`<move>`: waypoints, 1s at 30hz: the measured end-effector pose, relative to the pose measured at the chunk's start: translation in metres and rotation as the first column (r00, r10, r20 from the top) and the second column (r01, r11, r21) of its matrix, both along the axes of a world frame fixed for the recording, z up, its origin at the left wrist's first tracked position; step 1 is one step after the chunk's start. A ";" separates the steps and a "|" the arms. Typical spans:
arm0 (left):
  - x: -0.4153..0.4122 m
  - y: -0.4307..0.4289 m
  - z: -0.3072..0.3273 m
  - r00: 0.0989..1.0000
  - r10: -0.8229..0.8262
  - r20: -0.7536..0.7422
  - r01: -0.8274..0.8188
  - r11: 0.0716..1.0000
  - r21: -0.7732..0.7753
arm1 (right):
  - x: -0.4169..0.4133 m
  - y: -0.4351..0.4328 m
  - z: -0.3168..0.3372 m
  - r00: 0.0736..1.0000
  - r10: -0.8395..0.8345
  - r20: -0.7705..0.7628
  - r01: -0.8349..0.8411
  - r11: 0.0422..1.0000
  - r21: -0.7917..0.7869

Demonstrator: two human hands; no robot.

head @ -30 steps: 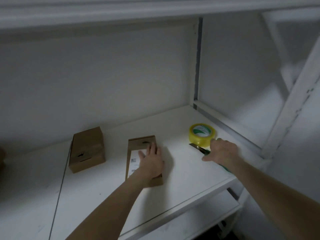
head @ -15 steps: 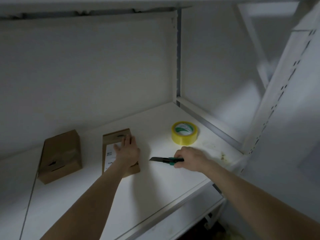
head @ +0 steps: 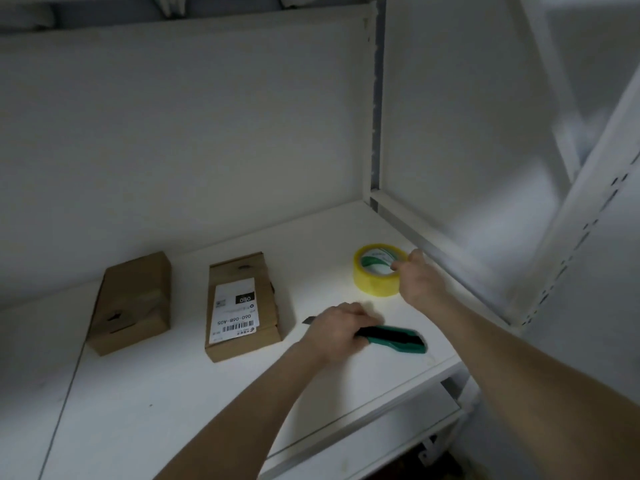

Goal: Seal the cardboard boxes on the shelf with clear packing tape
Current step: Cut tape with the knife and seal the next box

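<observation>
Two brown cardboard boxes lie on the white shelf [head: 173, 403]. The left box [head: 130, 303] is plain with a small hole. The middle box [head: 240, 304] carries a white shipping label on top. A yellowish roll of clear packing tape [head: 372, 282] stands flat at the right, and my right hand [head: 420, 284] grips its near right rim, thumb at the core. My left hand [head: 337, 332] curls round the front part of a green and black utility knife [head: 398, 338] that lies on the shelf, its blade tip poking out to the left.
A white back wall and a side panel close in the shelf; a perforated upright post [head: 588, 216] stands at the right front corner. The shelf's front edge [head: 363, 417] runs diagonally, with a lower shelf [head: 381, 455] beneath it.
My left hand left the labelled box and took hold of the knife. My right hand let go of the knife and reached back to the tape roll.
</observation>
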State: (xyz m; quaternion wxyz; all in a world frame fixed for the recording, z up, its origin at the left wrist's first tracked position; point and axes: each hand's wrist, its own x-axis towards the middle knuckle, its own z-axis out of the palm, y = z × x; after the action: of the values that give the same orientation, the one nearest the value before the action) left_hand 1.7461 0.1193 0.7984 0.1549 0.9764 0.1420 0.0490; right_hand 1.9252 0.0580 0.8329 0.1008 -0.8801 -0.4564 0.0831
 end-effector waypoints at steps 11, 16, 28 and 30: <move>0.030 -0.011 -0.017 0.976 0.117 0.182 -0.104 0.991 -0.082 | 0.010 -0.007 -0.005 0.972 0.144 0.184 -0.145 0.989 -0.008; 0.022 -0.004 0.008 0.757 0.487 0.435 -0.320 0.857 -0.404 | -0.007 0.004 0.010 0.985 0.122 0.118 -0.139 0.980 0.143; -0.057 0.030 0.095 0.514 0.664 0.543 -0.495 0.746 -0.445 | -0.108 0.029 0.079 0.960 0.253 -0.116 -0.200 0.916 0.347; -0.070 0.031 0.102 0.441 0.723 0.532 -0.513 0.689 -0.512 | -0.119 0.033 0.082 0.945 0.296 -0.137 -0.235 0.909 0.344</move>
State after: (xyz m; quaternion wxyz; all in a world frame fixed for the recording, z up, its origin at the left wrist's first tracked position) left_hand 1.6764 0.1505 0.9009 0.3008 0.7252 0.4273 0.4483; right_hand 1.8066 0.0908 0.9152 0.2733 -0.7695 -0.5682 0.1021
